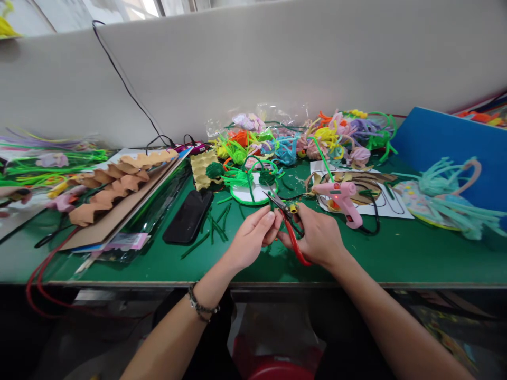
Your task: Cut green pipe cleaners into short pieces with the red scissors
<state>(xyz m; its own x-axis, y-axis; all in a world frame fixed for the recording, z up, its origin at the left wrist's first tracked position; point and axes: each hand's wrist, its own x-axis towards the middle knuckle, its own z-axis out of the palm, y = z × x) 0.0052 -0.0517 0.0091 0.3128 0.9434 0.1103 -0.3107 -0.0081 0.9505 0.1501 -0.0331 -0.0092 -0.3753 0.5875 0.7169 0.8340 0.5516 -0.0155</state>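
My right hand (320,235) is closed around red-handled scissors (295,240), whose blades point up and left over the table. Just left of them, my left hand (253,232) pinches a short dark green pipe cleaner (271,203) close to the blades; most of it is hidden by my fingers. Behind both hands stands a white disc (241,194) edged in bright green, with green pipe-cleaner pompoms (241,178) on it. Cut dark green pipe-cleaner pieces (214,227) lie scattered to the left of my left hand.
A black phone (188,216) lies left of the cut pieces. A pink glue gun (340,199) rests on white paper at right. Colourful pipe-cleaner shapes (332,134) pile up along the wall. Egg-carton strips (114,190) lie on cardboard; another person's hand (16,195) shows far left.
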